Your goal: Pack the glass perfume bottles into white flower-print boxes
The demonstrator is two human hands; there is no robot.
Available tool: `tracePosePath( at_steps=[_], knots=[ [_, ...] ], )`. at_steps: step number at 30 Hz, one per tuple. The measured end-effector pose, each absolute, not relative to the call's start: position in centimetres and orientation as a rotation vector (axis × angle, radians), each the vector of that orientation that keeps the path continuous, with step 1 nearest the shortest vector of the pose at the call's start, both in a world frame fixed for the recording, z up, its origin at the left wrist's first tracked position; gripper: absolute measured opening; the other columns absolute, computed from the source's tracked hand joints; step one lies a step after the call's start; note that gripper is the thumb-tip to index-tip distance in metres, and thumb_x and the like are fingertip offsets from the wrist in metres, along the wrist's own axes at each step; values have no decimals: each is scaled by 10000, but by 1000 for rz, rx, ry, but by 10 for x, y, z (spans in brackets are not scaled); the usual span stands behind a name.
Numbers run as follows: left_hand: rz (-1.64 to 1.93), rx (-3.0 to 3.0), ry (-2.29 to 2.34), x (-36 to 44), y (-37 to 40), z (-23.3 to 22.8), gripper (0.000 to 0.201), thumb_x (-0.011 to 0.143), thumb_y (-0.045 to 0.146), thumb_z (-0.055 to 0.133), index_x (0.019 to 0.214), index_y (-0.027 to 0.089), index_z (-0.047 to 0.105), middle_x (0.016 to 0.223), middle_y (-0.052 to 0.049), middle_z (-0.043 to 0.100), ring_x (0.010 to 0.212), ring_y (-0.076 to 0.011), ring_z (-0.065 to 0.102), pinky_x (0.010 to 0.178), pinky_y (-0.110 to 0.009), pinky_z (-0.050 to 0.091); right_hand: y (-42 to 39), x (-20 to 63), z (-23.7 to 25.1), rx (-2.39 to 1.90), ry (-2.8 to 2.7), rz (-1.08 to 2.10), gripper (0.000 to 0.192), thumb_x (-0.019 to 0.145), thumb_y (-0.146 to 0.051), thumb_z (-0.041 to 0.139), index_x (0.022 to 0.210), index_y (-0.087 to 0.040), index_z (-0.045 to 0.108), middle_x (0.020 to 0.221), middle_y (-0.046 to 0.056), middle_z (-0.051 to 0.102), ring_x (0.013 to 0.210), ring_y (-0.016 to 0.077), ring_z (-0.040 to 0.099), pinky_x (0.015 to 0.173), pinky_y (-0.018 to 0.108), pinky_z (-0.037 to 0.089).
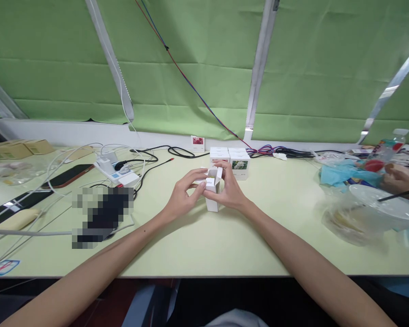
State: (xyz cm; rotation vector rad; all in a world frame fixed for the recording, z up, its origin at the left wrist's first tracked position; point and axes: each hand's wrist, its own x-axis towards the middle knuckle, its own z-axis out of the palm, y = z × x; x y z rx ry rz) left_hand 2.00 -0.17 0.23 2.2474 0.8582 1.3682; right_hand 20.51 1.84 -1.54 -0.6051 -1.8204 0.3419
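Observation:
A small white cardboard box (212, 205) stands upright on the table in front of me, its top flaps raised. My left hand (186, 194) is closed at the box's upper left, with the thumb on a white piece at the opening and the fingers along the far side. From the right, my right hand (232, 188) grips the box, its fingers by a raised flap and its thumb across the near face. Fingers partly hide the inside. Just behind stand two white boxes, one showing a white-flower picture (239, 166).
A picture card (198, 143) stands by the wall. To the left are a power strip (117, 170), tangled cables, phones (70, 175) and cardboard boxes (20, 148). On the right are a plastic bowl (383, 202), a bottle (395, 144) and another person's hand (397, 179).

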Motion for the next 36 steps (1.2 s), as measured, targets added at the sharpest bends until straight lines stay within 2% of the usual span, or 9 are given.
tracePosePath(
  at_steps=[10,24,36],
  knots=[
    [1373,2248,825,20,-1,1,243,998,341,531,1177,244,663,1390,-95,589,1266,-223,587,869,-309,603,21,208,-19,-624,-1848,275,654,810,-366,735,1318,-264,337,1339,131,445,1300,289,481,1057,499,481],
    [1365,2213,859,20,-1,3,270,1008,381,492,1184,239,641,1398,-107,589,1278,-248,581,887,-336,586,17,209,-15,-688,-1862,226,603,836,-411,717,1313,-266,378,1322,124,468,1235,274,507,994,463,500],
    [1365,2216,857,18,0,3,253,1008,370,492,1167,239,638,1361,-97,604,1260,-238,584,899,-335,578,16,209,-14,-677,-1869,226,597,840,-411,719,1319,-268,391,1312,120,488,1252,278,499,993,452,493]
  ],
)
